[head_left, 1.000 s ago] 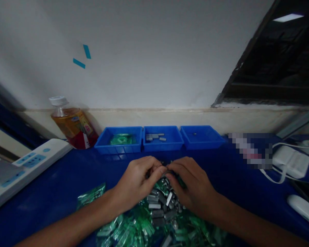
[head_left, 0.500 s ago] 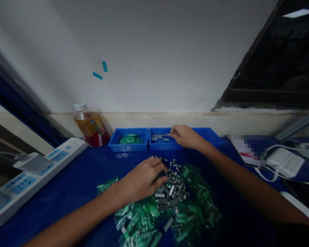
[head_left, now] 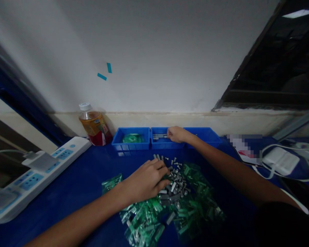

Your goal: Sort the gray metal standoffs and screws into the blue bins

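A heap of small grey metal pieces point(head_left: 175, 188) lies among green plastic packets point(head_left: 149, 219) on the blue table. My left hand point(head_left: 146, 180) rests on the heap's left side, fingers curled and pinched down onto the pieces. My right hand point(head_left: 176, 134) reaches far forward into the middle blue tray point(head_left: 159, 143), fingers closed beside several grey pieces point(head_left: 158, 136) lying there. What the right fingers hold is hidden. The left blue tray point(head_left: 130, 144) contains green packets. The right blue tray point(head_left: 208, 136) sits behind my right forearm.
A bottle of amber drink point(head_left: 94, 125) stands against the wall at the left of the trays. A white power strip point(head_left: 38, 168) with a plugged adapter runs along the left. A white charger and cable point(head_left: 280, 161) lie at the right.
My right hand left the heap and reached forward into the middle tray. My left hand stayed on the heap. The view shifted so things sit further right.
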Demonstrator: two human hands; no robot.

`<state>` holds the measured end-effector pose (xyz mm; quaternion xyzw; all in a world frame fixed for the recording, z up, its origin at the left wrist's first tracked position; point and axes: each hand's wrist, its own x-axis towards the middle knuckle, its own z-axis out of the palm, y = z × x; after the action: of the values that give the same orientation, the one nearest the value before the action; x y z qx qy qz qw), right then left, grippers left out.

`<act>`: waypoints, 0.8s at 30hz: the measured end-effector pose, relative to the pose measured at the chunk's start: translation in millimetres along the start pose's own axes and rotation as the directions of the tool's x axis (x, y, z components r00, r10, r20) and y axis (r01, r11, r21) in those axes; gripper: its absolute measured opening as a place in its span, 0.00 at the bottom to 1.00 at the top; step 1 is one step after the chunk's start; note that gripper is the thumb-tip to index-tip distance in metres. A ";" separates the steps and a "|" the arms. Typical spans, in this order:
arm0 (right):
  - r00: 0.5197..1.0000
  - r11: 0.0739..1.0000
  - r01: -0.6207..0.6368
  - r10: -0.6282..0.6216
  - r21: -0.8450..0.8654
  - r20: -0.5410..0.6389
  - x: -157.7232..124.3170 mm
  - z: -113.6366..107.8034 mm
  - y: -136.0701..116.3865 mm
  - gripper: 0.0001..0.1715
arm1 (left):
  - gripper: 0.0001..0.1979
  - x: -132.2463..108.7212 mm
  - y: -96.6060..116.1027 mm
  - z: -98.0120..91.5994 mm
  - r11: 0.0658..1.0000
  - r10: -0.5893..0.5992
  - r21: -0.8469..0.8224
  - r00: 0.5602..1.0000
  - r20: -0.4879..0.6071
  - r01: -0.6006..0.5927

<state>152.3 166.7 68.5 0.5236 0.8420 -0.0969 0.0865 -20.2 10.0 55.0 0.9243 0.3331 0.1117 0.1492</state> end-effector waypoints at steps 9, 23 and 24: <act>0.996 0.990 0.077 -0.081 -0.115 -0.034 8.6 1.6 3.0 0.12 | 0.11 -6.0 6.9 -0.6 1.000 -0.012 0.000 1.000 -0.013 0.012; 0.956 0.969 0.212 -0.232 -0.124 -0.178 -9.0 -13.8 -19.4 0.12 | 0.12 -51.6 -20.4 4.5 0.977 -0.204 0.047 0.974 -0.101 0.210; 0.946 0.973 0.216 -0.229 -0.078 -0.230 -22.2 -13.3 -19.4 0.12 | 0.13 -52.0 -24.9 5.0 0.976 -0.206 0.042 0.971 -0.121 0.212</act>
<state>144.0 142.5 88.2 0.4306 0.9022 -0.0208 -0.0130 -72.4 -6.5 36.1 0.8797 0.4396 0.1397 0.1155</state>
